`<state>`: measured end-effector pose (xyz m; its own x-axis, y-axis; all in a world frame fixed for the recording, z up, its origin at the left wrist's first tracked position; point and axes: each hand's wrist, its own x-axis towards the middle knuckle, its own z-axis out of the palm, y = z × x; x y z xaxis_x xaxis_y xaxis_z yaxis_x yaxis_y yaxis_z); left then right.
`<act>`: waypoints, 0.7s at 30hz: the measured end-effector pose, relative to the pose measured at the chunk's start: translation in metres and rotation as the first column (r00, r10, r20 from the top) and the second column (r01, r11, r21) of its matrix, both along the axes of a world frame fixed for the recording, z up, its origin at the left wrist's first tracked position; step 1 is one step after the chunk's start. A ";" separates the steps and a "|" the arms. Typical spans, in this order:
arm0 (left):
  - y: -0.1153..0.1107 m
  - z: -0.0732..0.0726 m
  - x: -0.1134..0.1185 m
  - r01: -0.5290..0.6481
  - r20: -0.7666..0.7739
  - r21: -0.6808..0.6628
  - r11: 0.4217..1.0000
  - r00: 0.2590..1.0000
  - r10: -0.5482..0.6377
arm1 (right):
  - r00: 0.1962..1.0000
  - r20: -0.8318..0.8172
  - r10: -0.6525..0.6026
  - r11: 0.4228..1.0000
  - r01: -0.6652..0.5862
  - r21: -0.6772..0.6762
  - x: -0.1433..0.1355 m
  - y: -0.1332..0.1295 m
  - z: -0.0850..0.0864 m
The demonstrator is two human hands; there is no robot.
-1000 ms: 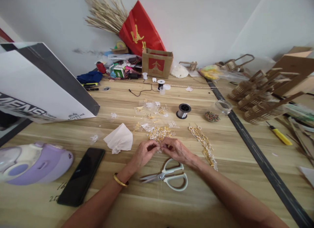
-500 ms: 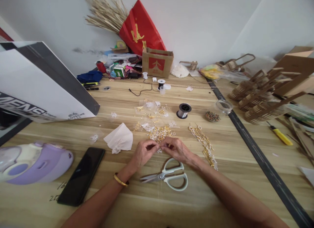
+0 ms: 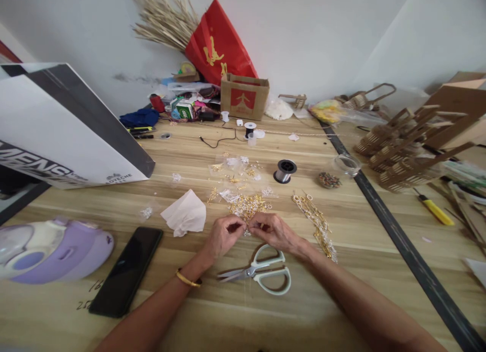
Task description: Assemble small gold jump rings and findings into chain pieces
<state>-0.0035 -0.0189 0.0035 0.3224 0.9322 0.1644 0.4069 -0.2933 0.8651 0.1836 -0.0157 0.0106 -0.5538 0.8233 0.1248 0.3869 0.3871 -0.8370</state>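
Note:
Side by side in the middle of the table, my left hand (image 3: 227, 234) and my right hand (image 3: 274, 231) meet at the fingertips, both pinched. What lies between the fingers is too small to make out. Just beyond them is a pile of gold and silver beads (image 3: 246, 205). Scissors with pale green handles (image 3: 250, 272) lie partly open below the hands. Gold and silver chains (image 3: 317, 223) stretch out to the right of my right hand. A crumpled tissue (image 3: 185, 213) is left of my left hand.
A wire spool (image 3: 284, 171) stands behind the beads, with a clear jar (image 3: 343, 167) on its side to the right. At left are a black phone (image 3: 127, 271) and a purple device (image 3: 64, 251). A yellow cutter (image 3: 435, 209) lies far right.

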 end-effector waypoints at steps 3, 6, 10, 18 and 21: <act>0.000 0.000 0.000 -0.006 0.006 0.015 1.000 1.000 0.006 | 1.000 -0.007 0.018 1.000 -0.018 -0.011 0.000 0.000 0.000; 0.000 0.000 0.000 -0.011 0.013 0.035 0.999 1.000 0.011 | 0.999 -0.014 0.048 0.999 -0.048 -0.019 0.001 0.001 0.001; 0.001 -0.001 0.000 -0.011 0.026 0.035 0.999 1.000 0.010 | 0.996 -0.013 0.090 0.996 -0.091 -0.022 0.001 0.001 0.001; 0.002 -0.005 -0.001 -0.041 0.090 -0.035 0.999 0.995 0.044 | 0.990 0.048 0.132 0.989 -0.129 -0.070 0.003 0.000 0.009; 0.003 -0.005 -0.002 -0.038 0.155 -0.119 0.992 0.986 0.056 | 0.987 0.088 0.133 0.988 -0.124 -0.094 0.004 0.001 0.013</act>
<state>-0.0059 -0.0160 -0.0012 0.2565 0.9613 0.1007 0.2736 -0.1722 0.9463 0.1881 -0.0151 0.0239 -0.6615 0.7500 -0.0022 0.4167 0.3651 -0.8325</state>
